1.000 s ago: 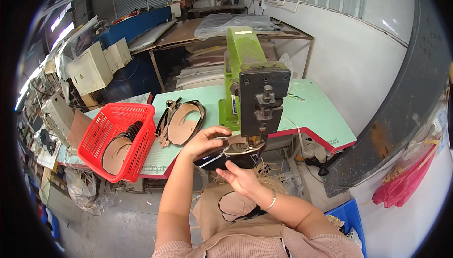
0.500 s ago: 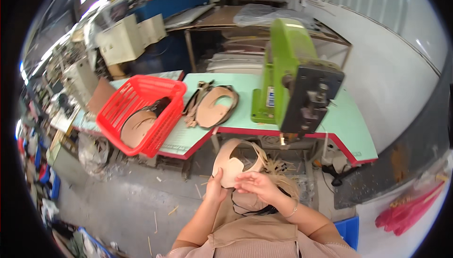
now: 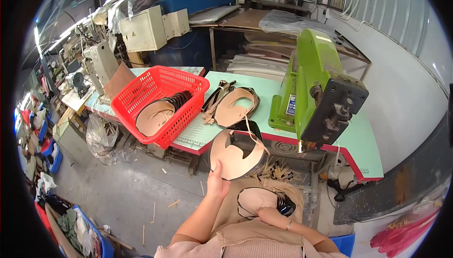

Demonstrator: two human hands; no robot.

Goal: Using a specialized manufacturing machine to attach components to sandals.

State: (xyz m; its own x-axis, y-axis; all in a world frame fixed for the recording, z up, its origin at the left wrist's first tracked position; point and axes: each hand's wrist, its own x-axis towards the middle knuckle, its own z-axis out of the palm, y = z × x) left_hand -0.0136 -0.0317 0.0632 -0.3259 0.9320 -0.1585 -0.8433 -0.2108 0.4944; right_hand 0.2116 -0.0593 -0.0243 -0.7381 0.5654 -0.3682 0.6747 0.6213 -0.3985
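Observation:
My left hand (image 3: 217, 183) pinches the lower left edge of a curved shoe upper piece (image 3: 226, 156), tan on the face toward me, with a black glossy part behind it and a thin tan strip dangling at its right. It is held up in front of the table edge. On my lap lies a stack of similar tan and black glossy pieces (image 3: 255, 199). My right hand (image 3: 270, 215) is at the near edge of that stack; its fingers are hidden, so its grip does not show.
A red plastic basket (image 3: 200, 84) with more pieces stands left on the green table (image 3: 188, 140). Beside it lie another pile of uppers (image 3: 229, 109) and black straps (image 3: 219, 93). A green press machine (image 3: 321, 60) stands at right. Scraps (image 3: 278, 172) litter the floor below.
My left hand has raised the upper piece slightly, and its strip now hangs loose. My right hand has left that piece and moved down to the stack on my lap. The view has shifted.

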